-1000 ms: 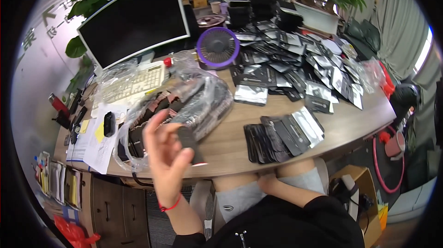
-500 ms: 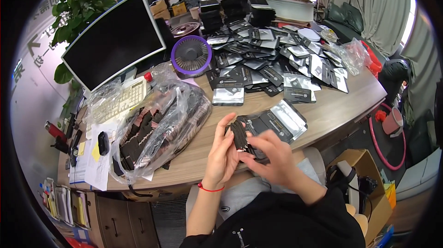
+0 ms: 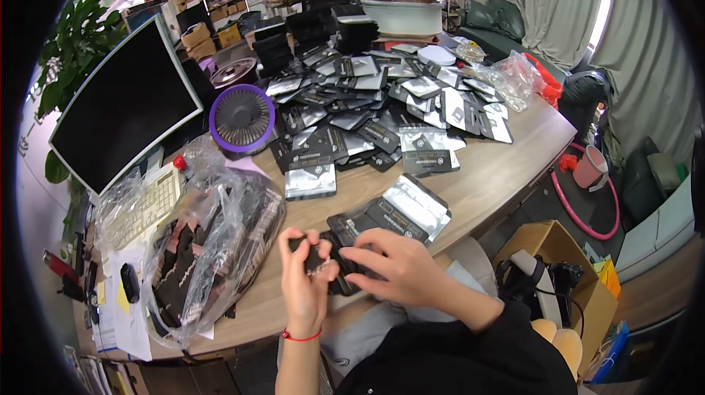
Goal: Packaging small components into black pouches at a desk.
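The pouch row (image 3: 404, 211) lies on the counter (image 3: 488, 163), its long axis slanting away to the right. Just left of the row, the left hand (image 3: 305, 285) has its grip closed around a dark stack (image 3: 316, 257). The right hand (image 3: 396, 266), nearer, overlies the row's near-left part; whether its bent fingers clamp anything cannot be told.

Black and silver pouches (image 3: 411, 210) (fan (image 3: 242, 119) purple-rimmed), red wristband (image 3: 302, 337).
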A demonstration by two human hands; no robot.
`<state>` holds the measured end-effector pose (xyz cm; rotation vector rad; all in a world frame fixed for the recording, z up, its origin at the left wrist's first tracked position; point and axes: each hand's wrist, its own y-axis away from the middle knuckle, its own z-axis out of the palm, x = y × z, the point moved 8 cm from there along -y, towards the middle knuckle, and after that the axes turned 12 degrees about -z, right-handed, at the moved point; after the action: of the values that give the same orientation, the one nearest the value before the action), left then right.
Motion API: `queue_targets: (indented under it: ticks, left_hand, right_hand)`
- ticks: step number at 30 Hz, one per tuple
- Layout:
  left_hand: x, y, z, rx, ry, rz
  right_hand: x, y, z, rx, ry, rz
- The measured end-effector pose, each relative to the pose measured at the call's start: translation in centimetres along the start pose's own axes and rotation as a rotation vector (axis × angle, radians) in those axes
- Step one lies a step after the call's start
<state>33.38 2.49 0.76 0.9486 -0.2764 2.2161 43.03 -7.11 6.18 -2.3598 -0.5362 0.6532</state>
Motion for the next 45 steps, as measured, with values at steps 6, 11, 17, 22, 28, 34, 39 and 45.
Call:
queue_targets:
  ticks: [6, 11, 17, 22, 28, 34, 39, 45]
  left_hand:
    - [0.3, -0.5, -4.0, 0.002, 0.207, -0.008]
    - [1.5, -0.7, -2.5, -0.084, 0.169, 0.072]
    - [3.5, -0.8, -1.7, 0.018, 0.168, 0.079]
    - [4.0, -0.9, -0.8, -0.124, 0.193, 0.065]
    - [4.8, -0.6, 1.1, -0.273, 0.059, 0.099]
    - [5.9, -1.0, 1.1, -0.218, 0.044, 0.186]
    - [7.0, -0.1, 2.7, -0.365, 0.091, 0.16]
    - [7.1, 0.9, 3.9, -0.397, -0.158, 0.144]
  right_hand:
    - [3.4, 2.9, -1.1, -0.148, 0.35, 0.304]
    - [3.8, 2.9, 0.0, -0.281, 0.31, 0.285]
    - [3.4, 2.1, 1.0, -0.288, 0.237, 0.25]
    - [2.3, 1.5, 0.9, -0.279, 0.328, 0.279]
    - [2.4, 2.1, 1.3, -0.155, 0.302, 0.309]
    - [2.9, 2.3, 1.0, -0.066, 0.299, 0.337]
    - [3.0, 2.7, 0.5, -0.046, 0.315, 0.355]
    - [2.3, 1.9, -2.3, 0.203, 0.202, 0.179]
